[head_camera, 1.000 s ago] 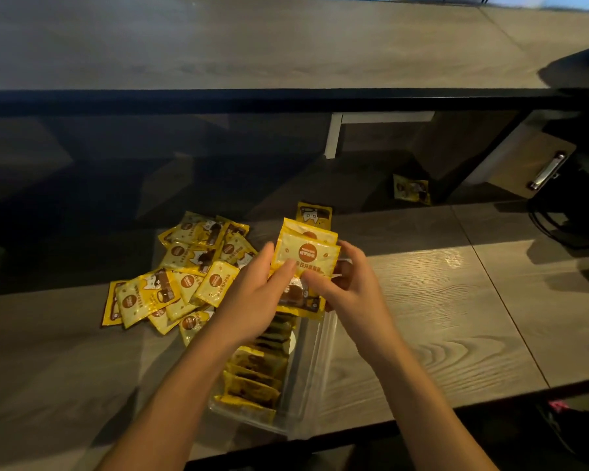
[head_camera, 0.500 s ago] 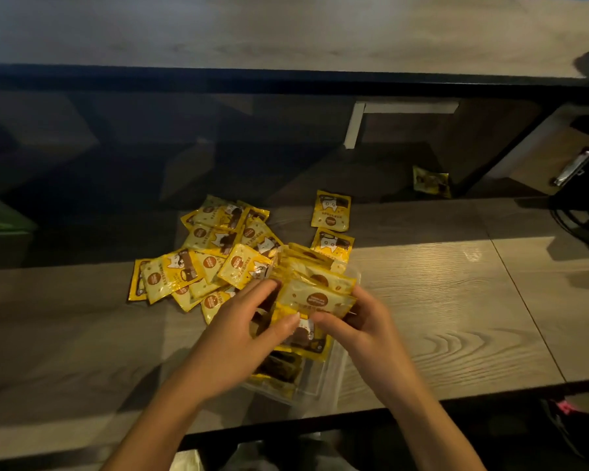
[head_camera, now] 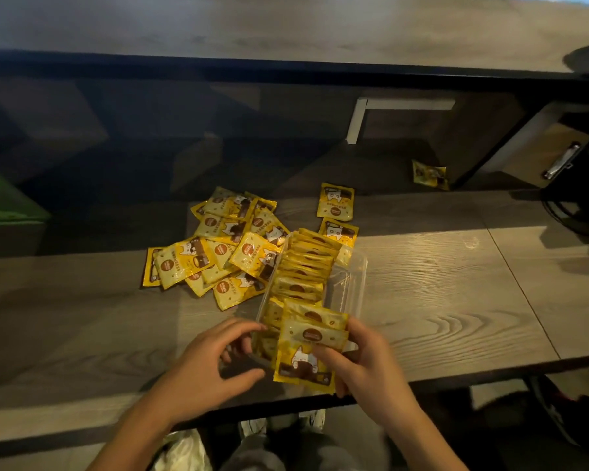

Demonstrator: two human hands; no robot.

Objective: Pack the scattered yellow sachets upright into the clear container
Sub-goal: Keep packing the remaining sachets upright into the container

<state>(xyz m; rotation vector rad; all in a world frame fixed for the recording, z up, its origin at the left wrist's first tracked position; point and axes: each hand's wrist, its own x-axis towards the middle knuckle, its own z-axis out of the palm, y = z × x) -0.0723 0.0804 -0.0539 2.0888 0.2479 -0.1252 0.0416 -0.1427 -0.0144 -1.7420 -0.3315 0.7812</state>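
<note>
The right hand (head_camera: 364, 365) pinches a few sachets (head_camera: 306, 348) upright at the near end of the container (head_camera: 351, 283), long axis crosswise. The left hand (head_camera: 211, 365), fingers curled and empty, hovers just beside the near-left corner.

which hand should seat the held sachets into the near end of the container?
Right. The right hand already grips the held sachets over the near end of the clear container. The left hand holds no sachet, fingers curled at the container's near-left corner, so it's better steadying it.

Bare forearms and hands (head_camera: 218, 365), no sleeves (grey trousers (head_camera: 269, 453) below).
</note>
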